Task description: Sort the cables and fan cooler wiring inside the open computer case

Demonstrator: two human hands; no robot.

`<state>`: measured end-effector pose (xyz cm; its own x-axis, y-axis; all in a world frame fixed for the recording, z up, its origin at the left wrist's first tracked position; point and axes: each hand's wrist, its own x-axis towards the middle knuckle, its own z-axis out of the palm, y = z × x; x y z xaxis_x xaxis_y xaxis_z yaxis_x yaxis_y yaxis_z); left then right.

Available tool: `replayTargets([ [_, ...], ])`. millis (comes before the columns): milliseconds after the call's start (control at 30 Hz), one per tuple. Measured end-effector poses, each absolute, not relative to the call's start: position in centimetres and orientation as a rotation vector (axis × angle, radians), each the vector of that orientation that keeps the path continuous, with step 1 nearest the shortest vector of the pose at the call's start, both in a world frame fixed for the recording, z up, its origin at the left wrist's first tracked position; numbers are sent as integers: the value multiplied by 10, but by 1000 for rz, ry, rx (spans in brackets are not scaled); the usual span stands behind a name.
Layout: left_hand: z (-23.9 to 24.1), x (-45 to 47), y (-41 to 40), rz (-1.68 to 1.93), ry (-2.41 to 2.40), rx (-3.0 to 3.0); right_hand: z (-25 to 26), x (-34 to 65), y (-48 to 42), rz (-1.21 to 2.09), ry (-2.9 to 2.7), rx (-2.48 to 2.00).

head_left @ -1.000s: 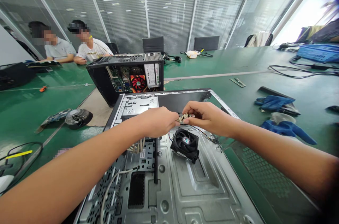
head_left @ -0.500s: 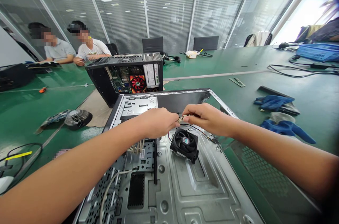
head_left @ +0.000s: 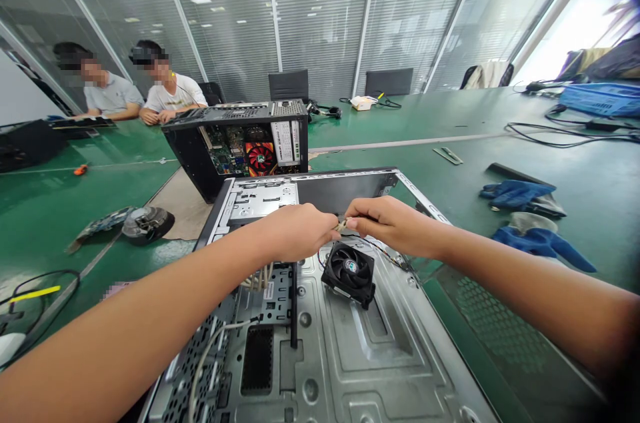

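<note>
Above the open computer case [head_left: 350, 356], my left hand [head_left: 303, 231] and my right hand [head_left: 383, 223] meet with fingertips pinched. Between them shows a short stretch of twisted light-coloured cable [head_left: 341, 225], held from both sides; its ends are hidden by my fingers. Just below my hands a black cooling fan [head_left: 349, 274] lies tilted on the bare metal floor of the case. A thin dark wire [head_left: 377, 248] runs from near the fan to the right. Under my left forearm hangs a bundle of pale cables [head_left: 259, 278].
Behind stands a second computer tower [head_left: 235, 143] with a red fan. Blue gloves [head_left: 520, 193] lie on the green table [head_left: 395, 143] at the right, a dark cap [head_left: 147, 224] at the left. Two people [head_left: 173, 93] sit at the far left. A blue basket [head_left: 600, 97] stands far right.
My hands stay almost in place, pinching the cable. The nearer seated person's hands have shifted slightly.
</note>
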<state>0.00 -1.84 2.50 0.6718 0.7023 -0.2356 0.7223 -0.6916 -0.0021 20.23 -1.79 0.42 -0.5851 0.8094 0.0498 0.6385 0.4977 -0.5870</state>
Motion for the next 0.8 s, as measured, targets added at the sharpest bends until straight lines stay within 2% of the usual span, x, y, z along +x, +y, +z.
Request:
replayTargets([
  [800, 22, 0, -16, -345, 1194, 2818, 2, 203, -16, 733, -2447, -1191],
])
